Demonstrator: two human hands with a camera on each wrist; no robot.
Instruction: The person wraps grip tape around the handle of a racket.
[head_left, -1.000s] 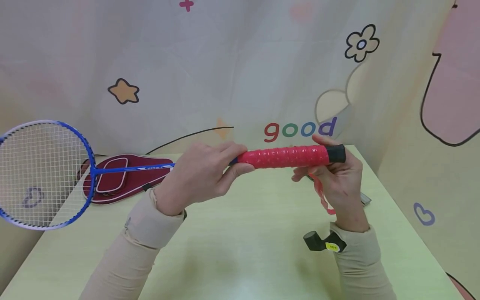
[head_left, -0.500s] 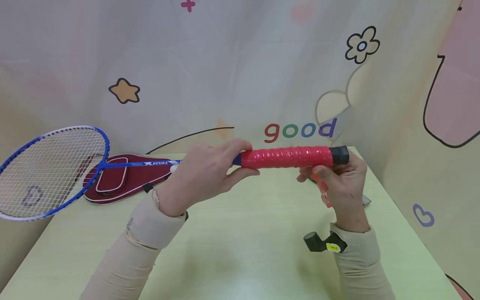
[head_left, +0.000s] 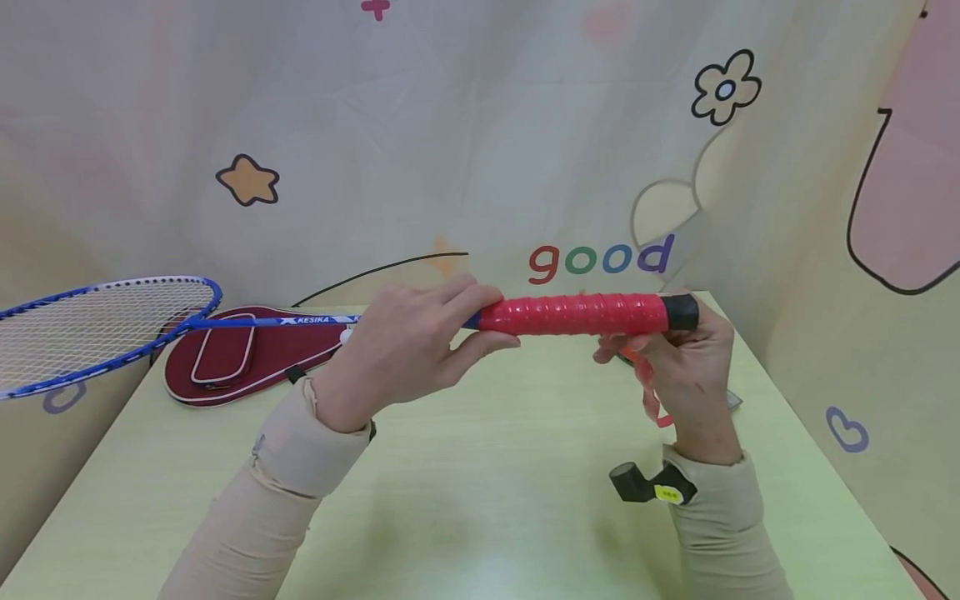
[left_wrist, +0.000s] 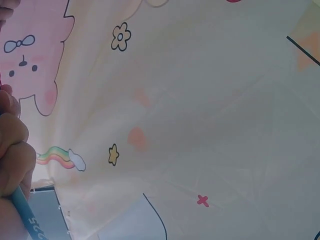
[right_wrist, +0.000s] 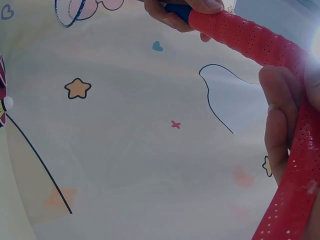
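Note:
A blue and white badminton racket (head_left: 315,321) is held level above the table, its strung head to the left. My left hand (head_left: 408,350) grips it where the blue shaft meets the handle; in the left wrist view its fingers (left_wrist: 15,155) curl round the shaft. Red perforated grip tape (head_left: 577,317) covers the handle in overlapping turns up to the black butt end (head_left: 681,312). At that end my right hand (head_left: 693,375) pinches the tape under the handle. A loose strip of tape (right_wrist: 295,185) runs down past its fingers in the right wrist view.
A maroon racket bag (head_left: 232,354) lies at the table's back left, with a small white round thing (head_left: 346,335) beside it. Behind the right hand, a grey flat object (head_left: 734,401) shows partly. A printed curtain (head_left: 480,150) hangs behind the pale table (head_left: 480,500).
The racket has rolled about its length, so its head now looks much flatter. The handle has shifted slightly right. Both hands keep nearly the same places.

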